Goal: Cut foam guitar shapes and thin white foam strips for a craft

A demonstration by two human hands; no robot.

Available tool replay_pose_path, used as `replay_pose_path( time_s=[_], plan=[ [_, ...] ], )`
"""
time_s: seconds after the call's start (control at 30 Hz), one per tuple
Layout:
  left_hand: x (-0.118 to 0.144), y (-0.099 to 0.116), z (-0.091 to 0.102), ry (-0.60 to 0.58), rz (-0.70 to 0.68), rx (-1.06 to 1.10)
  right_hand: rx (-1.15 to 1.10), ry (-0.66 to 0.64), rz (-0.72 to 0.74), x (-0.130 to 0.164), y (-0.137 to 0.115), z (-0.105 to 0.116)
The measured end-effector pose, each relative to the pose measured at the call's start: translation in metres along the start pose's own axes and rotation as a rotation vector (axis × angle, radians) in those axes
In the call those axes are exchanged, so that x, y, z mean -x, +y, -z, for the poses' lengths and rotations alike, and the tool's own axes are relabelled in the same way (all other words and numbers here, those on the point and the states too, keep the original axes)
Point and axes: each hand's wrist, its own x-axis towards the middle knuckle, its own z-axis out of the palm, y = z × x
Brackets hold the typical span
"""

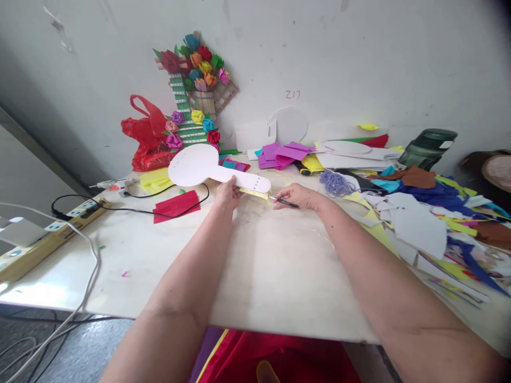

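My left hand [228,194] is closed on the narrow handle of a white paddle-shaped cutout [194,166], which has a round head and small dark dots along the handle. A strip of yellow paper [255,194] shows under the handle's near edge. In my right hand [298,197] is a slim black-handled tool [286,202] with a short metal tip. That tip is at the yellow paper, by the rounded end of the handle. Whether the tool is scissors or a knife I cannot tell.
Red crepe paper [175,206] and a black cable lie left, near a power strip [59,229]. Paper flowers [203,66] and a red bag [149,138] stand behind. Purple yarn [335,182], paper scraps [419,223] and a green bottle [428,149] lie right.
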Motion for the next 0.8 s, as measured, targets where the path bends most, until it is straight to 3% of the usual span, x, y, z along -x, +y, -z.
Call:
replay_pose_path(
  time_s=[0.5,0.8],
  plan=[
    [-0.001,-0.007,0.0,-0.064,0.009,-0.052,-0.035,0.01,-0.045,-0.004,0.005,-0.003],
    [0.001,-0.005,-0.002,-0.043,0.005,-0.054,-0.049,0.044,0.029,-0.007,0.008,-0.004]
  ],
)
